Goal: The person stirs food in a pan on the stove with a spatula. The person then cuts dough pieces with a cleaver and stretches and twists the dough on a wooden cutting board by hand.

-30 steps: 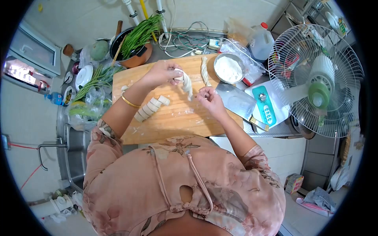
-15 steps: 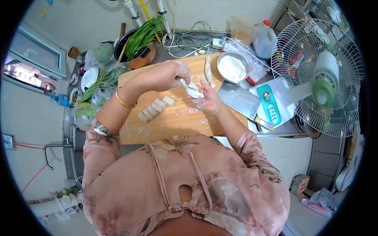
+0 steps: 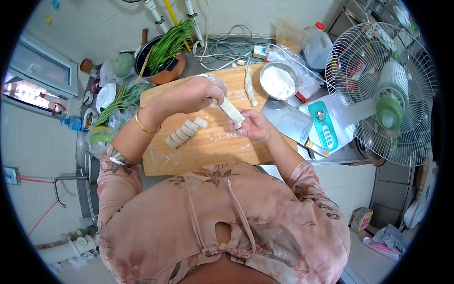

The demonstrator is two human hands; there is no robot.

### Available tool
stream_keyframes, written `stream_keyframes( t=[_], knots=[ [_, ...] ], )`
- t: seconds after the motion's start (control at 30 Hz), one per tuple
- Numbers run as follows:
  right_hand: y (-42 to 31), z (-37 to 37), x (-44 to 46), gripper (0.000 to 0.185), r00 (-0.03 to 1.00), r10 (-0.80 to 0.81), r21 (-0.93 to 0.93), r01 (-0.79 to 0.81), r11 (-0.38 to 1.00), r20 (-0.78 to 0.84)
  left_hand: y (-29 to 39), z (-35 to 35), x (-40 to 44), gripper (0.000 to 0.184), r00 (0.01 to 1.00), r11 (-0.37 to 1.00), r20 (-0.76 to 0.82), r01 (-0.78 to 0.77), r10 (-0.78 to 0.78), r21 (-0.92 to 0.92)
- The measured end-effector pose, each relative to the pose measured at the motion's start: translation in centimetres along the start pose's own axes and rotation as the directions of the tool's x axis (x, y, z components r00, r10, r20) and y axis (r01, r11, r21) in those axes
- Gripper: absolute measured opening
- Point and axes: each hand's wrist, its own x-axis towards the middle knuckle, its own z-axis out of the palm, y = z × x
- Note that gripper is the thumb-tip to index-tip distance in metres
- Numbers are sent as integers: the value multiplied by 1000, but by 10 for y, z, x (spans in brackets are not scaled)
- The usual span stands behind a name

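Kitchen counter (image 3: pixel 195 66), floured board (image 3: pixel 215 139), held dough (image 3: pixel 231 111).

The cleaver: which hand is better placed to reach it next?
Right, probably: the right hand is nearer the cleaver, whose handle lies on that side. The left hand is farther; both hold the dough strip.

A white wire-caged electric fan with a green hub (image 3: pixel 389 111) stands at right, near a translucent plastic jug with a red cap (image 3: pixel 317 51). Long green vegetable stalks (image 3: pixel 169 48) rest in a round copper-coloured pot (image 3: pixel 171 74) near a rounded pale-green melon (image 3: pixel 124 65). Tangled green and white cables (image 3: pixel 226 51) lie between pot and jug; at left are a white-framed window (image 3: pixel 45 64) and a curved metal faucet (image 3: pixel 69 178).
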Motion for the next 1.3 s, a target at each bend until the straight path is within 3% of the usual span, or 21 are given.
stream_keyframes(
  t=[0.13,0.23,0.33,0.43,0.53,0.73,0.83,0.93,1.03,1.23,1.3],
  knots=[
    [-1,-4,1,41,998,5,12,-5,1000,59,-10,3,1,18,999,1000,-38,7,-7,2],
    [-2,0,0,40,999,-24,-5,24,1000,25,-16,4,0,18,998,999,-49,39,-40,-20],
    [-1,3,2,41,993,-56,14,58,998,-108,-14,2,1,18,994,994,-67,84,-89,-63],
    [2,-8,6,42,988,-142,71,146,987,-56,-15,3,1,18,981,977,-52,182,-189,-107],
    [3,-11,5,42,980,-178,-49,174,984,-86,-13,2,2,16,980,978,-43,192,-196,-86],
    [4,-15,8,39,987,-129,34,132,991,-94,-11,3,3,17,980,981,-53,189,-192,-54],
    [5,-17,12,37,991,-133,-10,133,991,27,-12,4,3,16,983,986,-82,163,-165,-37],
    [8,-3,15,29,973,-205,-1,206,979,-109,-8,1,5,17,979,980,-68,189,-193,-57],
    [11,6,15,32,939,-282,-164,252,954,-197,-5,-2,5,17,978,979,-61,196,-199,-53],
    [7,-1,11,22,975,-126,-85,112,990,-182,-4,-5,4,18,976,975,-50,209,-213,-69],
    [4,-10,12,24,996,-42,-20,43,999,84,-5,-5,4,18,978,978,-56,200,-203,-60]
  ],
)
